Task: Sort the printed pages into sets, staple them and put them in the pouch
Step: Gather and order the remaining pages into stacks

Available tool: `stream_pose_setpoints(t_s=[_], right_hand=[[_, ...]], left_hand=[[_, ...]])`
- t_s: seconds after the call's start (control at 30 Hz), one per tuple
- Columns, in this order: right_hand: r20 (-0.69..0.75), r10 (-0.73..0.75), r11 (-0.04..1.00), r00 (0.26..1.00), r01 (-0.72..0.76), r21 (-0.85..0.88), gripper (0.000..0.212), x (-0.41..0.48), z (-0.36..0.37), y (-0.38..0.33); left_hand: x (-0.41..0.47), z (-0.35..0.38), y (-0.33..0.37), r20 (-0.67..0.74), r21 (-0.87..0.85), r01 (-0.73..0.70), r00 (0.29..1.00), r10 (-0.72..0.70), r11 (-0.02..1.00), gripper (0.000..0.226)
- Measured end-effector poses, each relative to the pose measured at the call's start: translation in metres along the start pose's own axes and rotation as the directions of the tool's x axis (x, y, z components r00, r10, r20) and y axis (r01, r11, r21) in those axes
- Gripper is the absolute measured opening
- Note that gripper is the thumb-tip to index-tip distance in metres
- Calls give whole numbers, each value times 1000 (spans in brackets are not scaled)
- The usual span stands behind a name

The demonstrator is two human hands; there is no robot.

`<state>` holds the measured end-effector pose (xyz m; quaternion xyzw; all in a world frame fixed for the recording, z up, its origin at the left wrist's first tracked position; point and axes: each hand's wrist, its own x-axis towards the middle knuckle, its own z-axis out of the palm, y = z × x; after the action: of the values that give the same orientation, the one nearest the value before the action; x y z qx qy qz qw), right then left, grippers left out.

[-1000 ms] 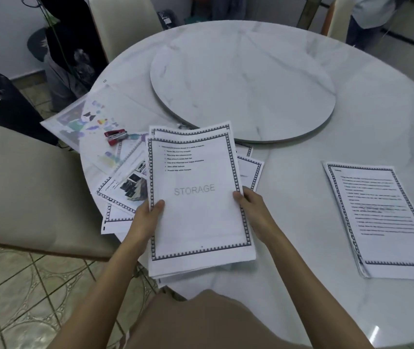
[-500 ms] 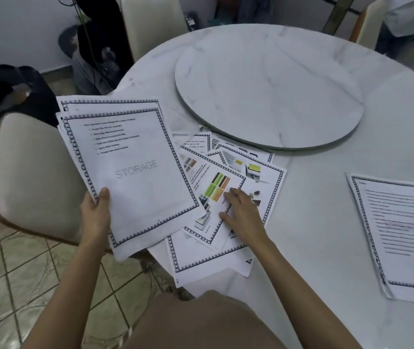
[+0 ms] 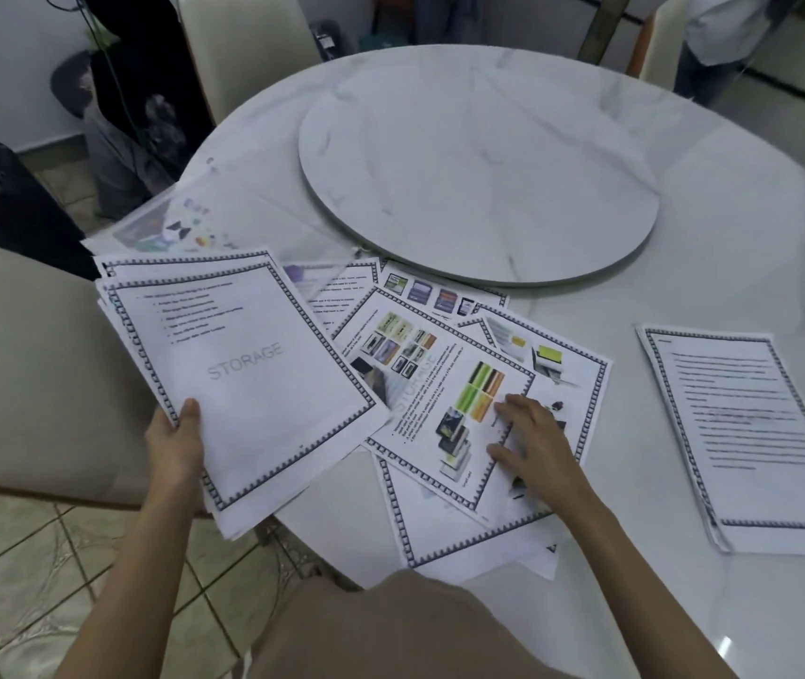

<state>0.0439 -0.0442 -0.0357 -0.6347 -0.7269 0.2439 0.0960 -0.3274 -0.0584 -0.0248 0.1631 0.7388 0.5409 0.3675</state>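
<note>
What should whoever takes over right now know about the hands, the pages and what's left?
Left hand grips the STORAGE stack, held over the table's left edge.
Right hand rests with straight fingers on the loose colour pages fanned on the table.
One text pile lies apart on the right; whether it is stapled cannot be told.
Clear pouch lies beyond the held stack.
Stapler not in view.
Left to do: finish sorting the fanned pages, staple the sets, fill the pouch.
</note>
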Motion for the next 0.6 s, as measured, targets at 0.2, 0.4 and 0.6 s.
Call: stream_pose_setpoints(t_s=[0.2, 0.4, 0.6], right_hand=[[-70, 44, 998, 997, -41, 42, 24, 1, -15, 15], [-209, 132, 991, 969, -124, 51, 37, 34, -32, 16], [-3, 147, 978, 989, -146, -151, 69, 54, -29, 9]], left_hand=[[2, -4, -5, 23, 23, 50, 998, -50, 998, 36], [-5, -5, -10, 36, 46, 79, 996, -81, 996, 37], [-9, -3, -14, 38, 57, 99, 994, -102, 993, 37]])
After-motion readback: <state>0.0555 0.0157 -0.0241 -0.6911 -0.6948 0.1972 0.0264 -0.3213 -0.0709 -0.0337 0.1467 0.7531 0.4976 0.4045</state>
